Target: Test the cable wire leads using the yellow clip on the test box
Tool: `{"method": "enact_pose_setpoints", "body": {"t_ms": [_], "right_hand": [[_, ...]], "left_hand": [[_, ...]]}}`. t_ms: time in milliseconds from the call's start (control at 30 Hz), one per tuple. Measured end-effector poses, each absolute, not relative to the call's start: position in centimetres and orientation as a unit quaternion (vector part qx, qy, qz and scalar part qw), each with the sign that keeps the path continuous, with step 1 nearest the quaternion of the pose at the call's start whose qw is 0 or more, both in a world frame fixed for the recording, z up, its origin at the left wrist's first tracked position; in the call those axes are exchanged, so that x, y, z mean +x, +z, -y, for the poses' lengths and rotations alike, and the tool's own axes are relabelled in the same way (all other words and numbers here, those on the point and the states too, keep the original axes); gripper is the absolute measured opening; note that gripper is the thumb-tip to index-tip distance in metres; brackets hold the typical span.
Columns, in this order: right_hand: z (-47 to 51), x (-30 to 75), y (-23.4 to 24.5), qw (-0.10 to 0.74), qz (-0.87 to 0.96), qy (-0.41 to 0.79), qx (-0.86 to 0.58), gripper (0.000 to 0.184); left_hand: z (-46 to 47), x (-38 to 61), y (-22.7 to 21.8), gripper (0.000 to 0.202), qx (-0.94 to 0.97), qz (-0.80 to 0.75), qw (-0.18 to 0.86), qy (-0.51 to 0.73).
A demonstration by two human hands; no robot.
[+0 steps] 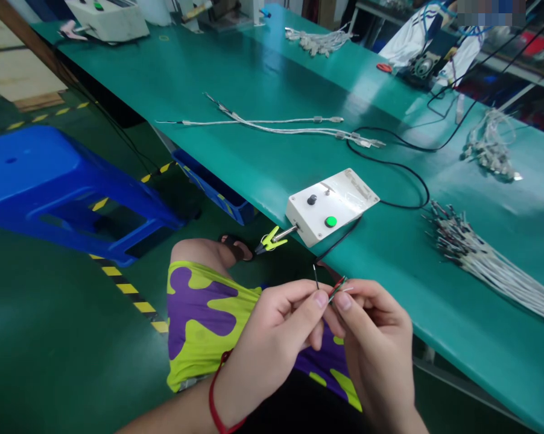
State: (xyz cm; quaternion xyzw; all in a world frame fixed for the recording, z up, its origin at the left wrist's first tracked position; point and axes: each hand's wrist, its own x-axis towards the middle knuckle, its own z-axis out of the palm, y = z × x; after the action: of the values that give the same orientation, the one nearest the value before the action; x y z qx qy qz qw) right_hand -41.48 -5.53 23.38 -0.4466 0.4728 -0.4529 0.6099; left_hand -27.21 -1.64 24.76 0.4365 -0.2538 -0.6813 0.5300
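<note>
Thin coloured wires (338, 287), among them red, green, white and black strands, are pinched between my two hands in front of the table edge. Thumb and forefinger of my left hand (285, 328) close on them, the black wire standing up at its fingertips. My right hand (376, 337) pinches the same wires from the other side. The rest of the cable is hidden by my hands. Just beyond them, a white control box (333, 208) with a black knob and green button rests at the edge. A yellow-and-black clip (271, 240) sticks out from it.
White cables (276, 126) lie across the green table (236, 66). A bundle of stripped cables (493, 259) is at right, with coiled connector ends (491, 147) behind it. A black cord (417, 175) loops from the box. At left stands a blue stool (50, 175); a blue bin (213, 184) sits below the edge.
</note>
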Motion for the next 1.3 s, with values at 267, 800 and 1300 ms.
{"method": "enact_pose_setpoints", "body": {"t_ms": [267,800,1300], "right_hand": [[6.0,-40.9,23.8,0.678,-0.441,-0.446,-0.383,0.011],[4.7,-39.8,23.4,0.756,-0.428,-0.435,-0.236,0.02],[4.2,-37.8,20.3,0.826,-0.415,-0.345,-0.162,0.023]], "left_hand": [[1.6,-27.6,24.2,0.031,0.446,0.259,0.545,-0.661],[-0.5,-28.9,22.7,0.01,0.652,0.495,0.517,-0.249],[-2.0,-26.2,20.4,0.017,0.653,0.453,0.573,-0.203]]}}
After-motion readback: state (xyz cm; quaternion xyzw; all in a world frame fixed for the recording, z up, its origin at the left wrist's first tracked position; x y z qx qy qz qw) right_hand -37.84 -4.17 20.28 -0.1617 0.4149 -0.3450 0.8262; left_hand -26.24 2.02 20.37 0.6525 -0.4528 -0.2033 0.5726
